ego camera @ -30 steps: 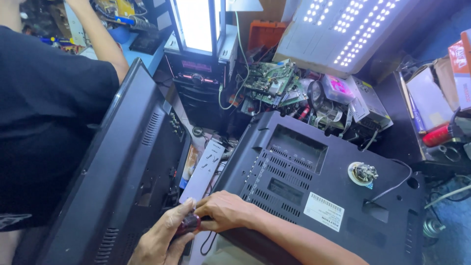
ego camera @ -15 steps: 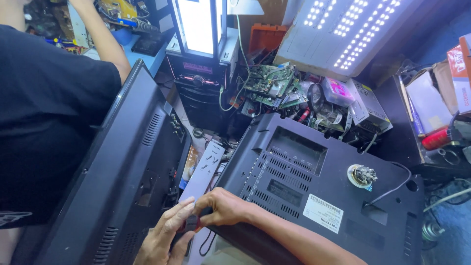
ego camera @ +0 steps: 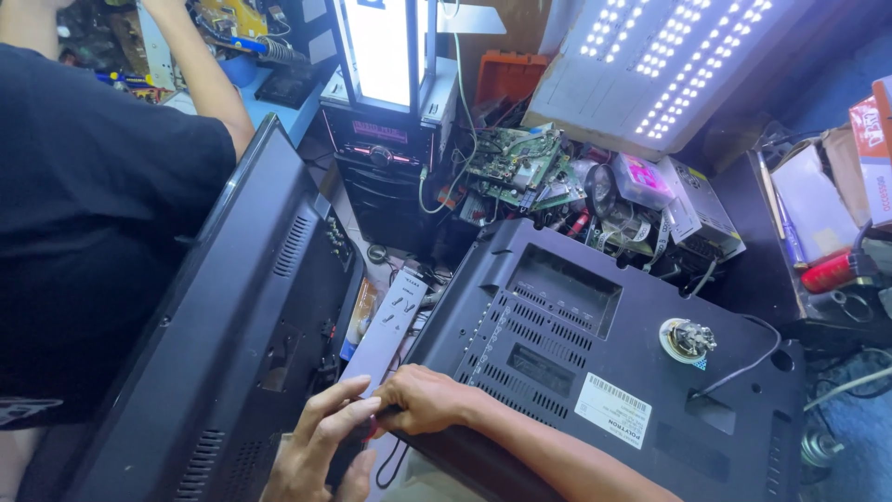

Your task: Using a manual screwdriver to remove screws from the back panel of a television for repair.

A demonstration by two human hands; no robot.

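— Looking down, where are the hands?

— Both meet at the near left corner of the black TV back cover [ego camera: 613, 372]. The right hand [ego camera: 423, 400] lies curled over that corner's edge, fingers together and bent down around it. The left hand [ego camera: 321, 442] comes up from below, fingers slightly apart and stretched toward the same spot, their tips touching the right hand's knuckles. Whether they pinch something small between them I cannot tell; a thin black cable [ego camera: 388, 460] loops just beneath.

— How does the cover lie?

— Flat, vents up, its long axis running from the near left corner away to the right, toward the bottom right of the view. A white sticker [ego camera: 613, 423] and a round plug [ego camera: 686, 339] with its wire sit on top.

— Any room around it?

— Little. A second black TV [ego camera: 251, 325] leans tilted just to the left, leaving a narrow gap where a white remote [ego camera: 386, 330] lies on the floor. Behind the far edge, circuit boards [ego camera: 516, 167] and loose parts crowd close. Another person in a black shirt [ego camera: 84, 186] sits at the left, beyond the leaning set.
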